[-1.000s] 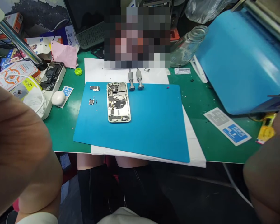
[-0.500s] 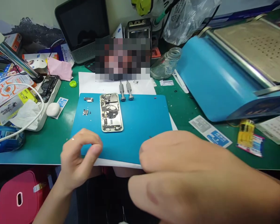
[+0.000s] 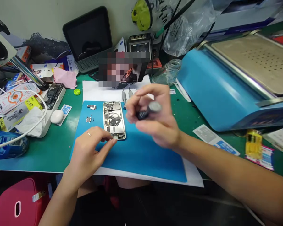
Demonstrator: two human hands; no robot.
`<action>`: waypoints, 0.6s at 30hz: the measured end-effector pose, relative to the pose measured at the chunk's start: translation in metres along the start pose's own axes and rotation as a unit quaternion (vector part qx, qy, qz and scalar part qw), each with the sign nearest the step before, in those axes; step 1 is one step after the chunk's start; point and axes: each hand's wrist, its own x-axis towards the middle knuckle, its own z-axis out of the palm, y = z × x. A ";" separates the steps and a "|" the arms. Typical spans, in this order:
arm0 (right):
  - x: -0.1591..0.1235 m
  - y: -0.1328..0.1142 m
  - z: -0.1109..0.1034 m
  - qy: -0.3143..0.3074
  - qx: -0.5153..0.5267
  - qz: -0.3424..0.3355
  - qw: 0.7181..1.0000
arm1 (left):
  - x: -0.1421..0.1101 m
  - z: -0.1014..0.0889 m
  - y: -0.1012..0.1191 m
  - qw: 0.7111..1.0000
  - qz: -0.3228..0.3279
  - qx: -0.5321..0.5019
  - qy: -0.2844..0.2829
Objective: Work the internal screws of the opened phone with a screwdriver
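Note:
An opened smartphone (image 3: 114, 117) with bare inner parts lies on the blue mat (image 3: 146, 157). At its lower edge, thumb and forefinger of my left hand (image 3: 91, 150) are pinched together and appear to hold it by the rim; the exact contact is partly covered. My right hand (image 3: 161, 125) is raised over the mat, right of the phone, its fingers curled round a screwdriver (image 3: 153, 108) with a dark ribbed grip and round grey cap. Left of the phone are a small metal part (image 3: 91, 107) and a small circuit piece (image 3: 88, 119).
Two grey screwdrivers (image 3: 124, 96) stand behind the phone, partly covered by my right hand. A propped-up screen (image 3: 136, 72), partly pixelated, and a glass jar (image 3: 167, 72) are at the back. A large blue machine (image 3: 198, 94) occupies the right; a white earbud case (image 3: 57, 116) is left.
Both hands have come in over the mat. The left went forward to the phone's lower edge; the right drew back from the near right and now shows a screwdriver. The view has shifted.

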 end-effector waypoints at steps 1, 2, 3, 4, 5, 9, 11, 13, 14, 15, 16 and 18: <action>0.007 0.012 0.000 0.005 0.035 -0.006 0.999 | 0.003 -0.002 -0.001 1.000 0.009 0.021 -0.003; 0.011 0.024 -0.001 0.002 0.051 -0.016 0.999 | 0.005 -0.003 -0.003 0.999 0.014 0.045 -0.002; 0.014 0.035 -0.001 -0.003 0.053 -0.029 0.998 | 0.007 -0.004 -0.004 0.998 0.017 0.065 -0.001; 0.014 0.045 -0.001 -0.007 0.042 -0.031 0.999 | 0.007 -0.004 -0.006 0.997 0.017 0.079 0.003; 0.013 0.053 -0.002 -0.011 0.027 -0.039 0.999 | 0.006 -0.004 -0.007 0.996 0.012 0.090 0.004; 0.009 0.059 -0.015 -0.072 -0.124 -0.060 0.988 | -0.007 0.000 -0.016 0.993 -0.006 0.117 0.005; 0.010 0.052 -0.026 -0.113 -0.237 -0.074 0.962 | -0.014 0.003 -0.021 0.992 -0.012 0.126 0.007; 0.013 0.044 -0.038 -0.127 -0.342 -0.093 0.926 | -0.019 0.005 -0.026 0.991 -0.020 0.134 0.002; 0.015 0.041 -0.043 -0.128 -0.373 -0.098 0.914 | -0.020 0.006 -0.027 0.990 -0.022 0.138 -0.003; 0.015 0.039 -0.047 -0.122 -0.390 -0.101 0.907 | -0.021 0.007 -0.029 0.990 -0.022 0.141 -0.007; 0.016 0.039 -0.049 -0.115 -0.399 -0.098 0.904 | -0.021 0.007 -0.030 0.989 -0.020 0.144 -0.012; 0.014 0.041 -0.049 -0.094 -0.397 -0.092 0.908 | -0.021 0.008 -0.030 0.989 -0.015 0.145 -0.018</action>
